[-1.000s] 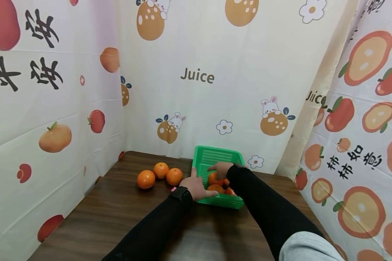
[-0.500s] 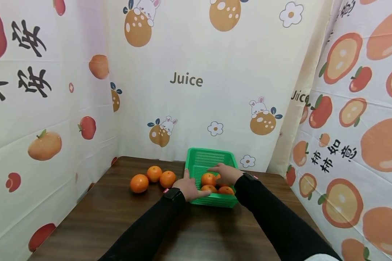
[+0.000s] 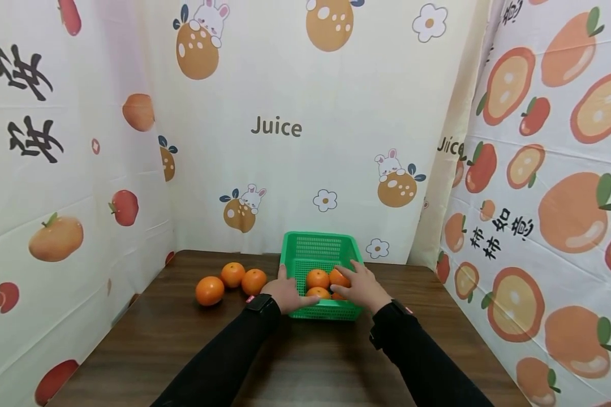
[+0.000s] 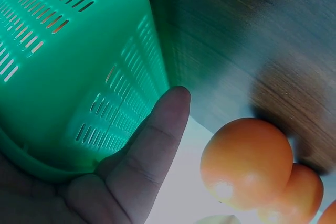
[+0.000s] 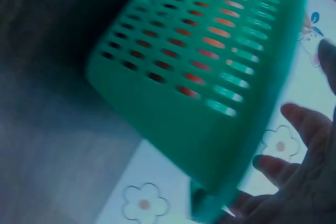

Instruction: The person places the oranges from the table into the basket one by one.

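In the head view a green plastic basket [image 3: 323,310] stands at the back of the table with several oranges [image 3: 317,279] inside. My left hand [image 3: 285,292] is at its front left corner. Its thumb lies along the front rim, and the left wrist view shows a straight finger [image 4: 157,140] beside the basket wall. Over the right front corner my right hand [image 3: 364,287] spreads its fingers, holding nothing that I can see. It partly covers the oranges on that side. Three more oranges [image 3: 210,291] lie on the table left of the basket.
The dark wooden table [image 3: 315,367] runs back to a printed curtain [image 3: 285,169], which hangs close behind the basket. Similar fruit-patterned sheets enclose the left and right sides.
My right hand has drawn back from inside the basket to its right front corner, fingers spreading. The left hand stays at the left corner. The head view has shifted slightly right.
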A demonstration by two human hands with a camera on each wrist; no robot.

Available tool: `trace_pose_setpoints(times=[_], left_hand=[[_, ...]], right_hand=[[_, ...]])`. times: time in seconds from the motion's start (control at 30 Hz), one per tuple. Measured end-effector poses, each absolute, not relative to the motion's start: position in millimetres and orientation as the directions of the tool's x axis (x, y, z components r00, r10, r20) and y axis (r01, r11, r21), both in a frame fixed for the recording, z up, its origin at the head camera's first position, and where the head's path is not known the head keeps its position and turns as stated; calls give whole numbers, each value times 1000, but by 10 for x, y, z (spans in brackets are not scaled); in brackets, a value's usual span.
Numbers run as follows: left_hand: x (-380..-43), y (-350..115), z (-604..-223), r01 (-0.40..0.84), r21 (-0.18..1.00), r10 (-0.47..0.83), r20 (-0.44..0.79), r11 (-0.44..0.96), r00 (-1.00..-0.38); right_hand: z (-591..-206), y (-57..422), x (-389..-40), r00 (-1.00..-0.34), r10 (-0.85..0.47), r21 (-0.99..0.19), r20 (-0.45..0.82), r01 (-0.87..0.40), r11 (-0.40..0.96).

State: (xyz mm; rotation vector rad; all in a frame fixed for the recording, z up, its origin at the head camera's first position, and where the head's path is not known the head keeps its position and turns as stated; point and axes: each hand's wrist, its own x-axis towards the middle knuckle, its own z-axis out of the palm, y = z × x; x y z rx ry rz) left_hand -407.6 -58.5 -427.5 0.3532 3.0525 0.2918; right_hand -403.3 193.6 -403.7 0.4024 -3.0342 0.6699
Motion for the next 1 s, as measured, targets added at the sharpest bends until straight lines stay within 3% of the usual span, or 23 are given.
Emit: trace_pose_setpoints(times=[0.3, 0.77, 1.0], left_hand=[[-4070, -516, -4379, 211, 226, 227, -49, 951, -973], [-4189, -613, -4231, 213, 240, 225, -21, 947, -974], [-4123, -621, -4282, 209, 323, 230, -28, 923, -973]], right_hand=[[-4368, 2106, -3920, -992, -123, -489, -4, -106, 866], [-4089, 2037, -4036, -985, -111, -488, -129, -35, 872], [-4133, 2038, -3974, -985, -94, -520, -147, -4, 854]])
